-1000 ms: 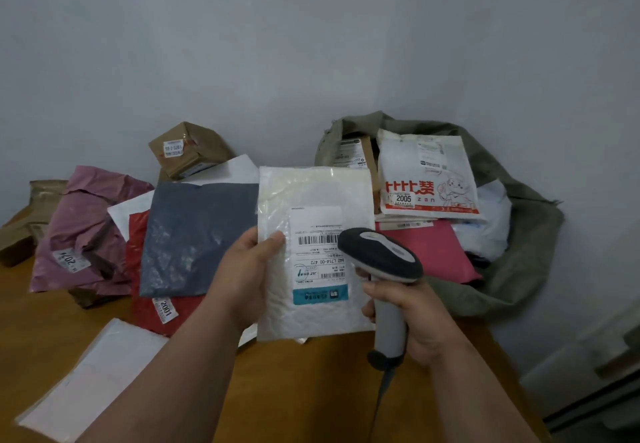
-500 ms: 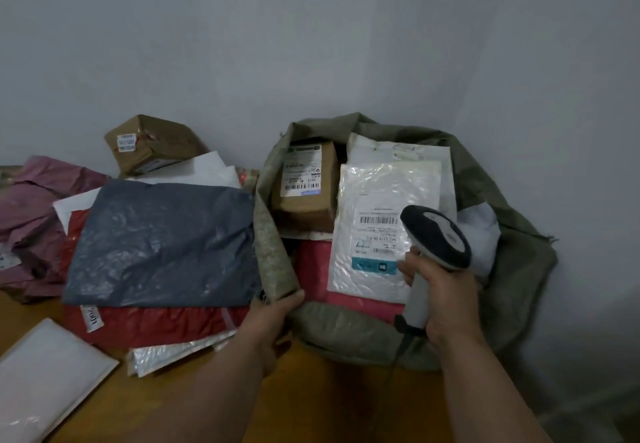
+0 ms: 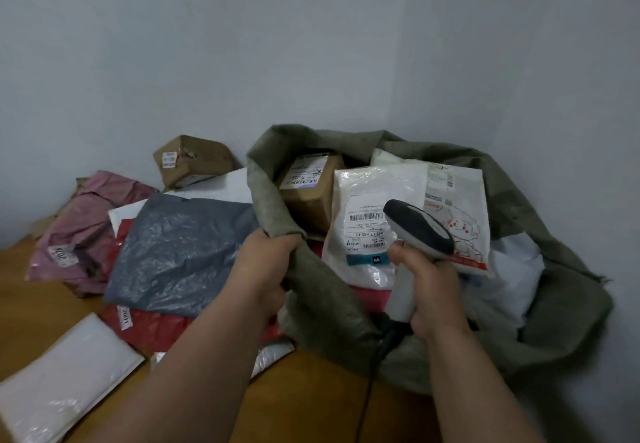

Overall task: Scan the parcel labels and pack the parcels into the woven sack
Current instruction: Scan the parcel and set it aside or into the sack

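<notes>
The green woven sack point(image 3: 554, 304) lies open against the wall on the right. My left hand point(image 3: 266, 269) grips its left rim and holds it up. Inside the sack lie a white bubble mailer point(image 3: 367, 200) with a barcode label, a brown box point(image 3: 308, 193), a white printed bag point(image 3: 464, 207), a red parcel and white bags. My right hand point(image 3: 429, 286) grips the handle of a grey and white barcode scanner point(image 3: 419, 231) over the sack's mouth, in front of the white mailer.
Left of the sack a pile lies on the wooden table point(image 3: 311, 401): a grey bag point(image 3: 180, 252) on a red bag point(image 3: 152, 328), a pink bag point(image 3: 79, 231), a brown box point(image 3: 194, 158) at the wall and a white mailer point(image 3: 62, 383) at the front left.
The white bubble mailer left my left hand and now lies in the sack. My left hand took hold of the sack's rim and lifted it. The scanner moved right, over the sack.
</notes>
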A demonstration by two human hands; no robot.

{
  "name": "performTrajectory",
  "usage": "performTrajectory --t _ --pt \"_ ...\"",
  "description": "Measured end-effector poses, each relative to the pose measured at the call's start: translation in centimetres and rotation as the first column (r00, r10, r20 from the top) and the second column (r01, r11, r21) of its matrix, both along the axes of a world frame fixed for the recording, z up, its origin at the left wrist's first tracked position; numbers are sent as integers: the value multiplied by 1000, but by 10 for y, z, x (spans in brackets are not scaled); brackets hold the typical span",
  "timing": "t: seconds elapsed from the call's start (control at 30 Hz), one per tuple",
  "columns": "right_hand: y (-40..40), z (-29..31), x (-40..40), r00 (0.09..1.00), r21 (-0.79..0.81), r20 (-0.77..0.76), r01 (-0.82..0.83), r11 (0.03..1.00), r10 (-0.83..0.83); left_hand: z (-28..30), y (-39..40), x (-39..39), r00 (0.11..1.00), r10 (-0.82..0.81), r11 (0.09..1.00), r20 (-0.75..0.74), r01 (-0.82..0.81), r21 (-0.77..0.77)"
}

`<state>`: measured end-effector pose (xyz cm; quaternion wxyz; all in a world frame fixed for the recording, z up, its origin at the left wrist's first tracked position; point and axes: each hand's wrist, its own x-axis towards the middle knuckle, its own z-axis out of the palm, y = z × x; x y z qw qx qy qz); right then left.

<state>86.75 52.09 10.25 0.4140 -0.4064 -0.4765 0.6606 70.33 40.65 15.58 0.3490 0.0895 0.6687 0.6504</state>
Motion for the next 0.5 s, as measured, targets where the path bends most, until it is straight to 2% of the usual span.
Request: performTrajectory --t 0.07,0.13,0.23,0.3,0.37,0.5 --pt "13 6 5 1000 -30 -19 16 999 -17 17 -1 0 997 -48 986 54 39 165" --pt "27 9 9 1000 -89 -1 8 996 -8 21 -3 0 991 -55 969 119 25 247" --pt "29 6 11 989 -241 92 -93 966 118 6 -4 7 991 -39 988 126 19 155" --pt "21 -1 9 958 -316 143 -193 929 248 -1 -3 14 987 -137 985 82 127 117" --pt "16 -4 8 945 -353 162 -213 911 284 1 1 14 984 -178 976 27 173 130" --pt "19 2 13 984 -320 113 -97 942 140 -8 -3 -5 987 86 990 -134 -71 118"
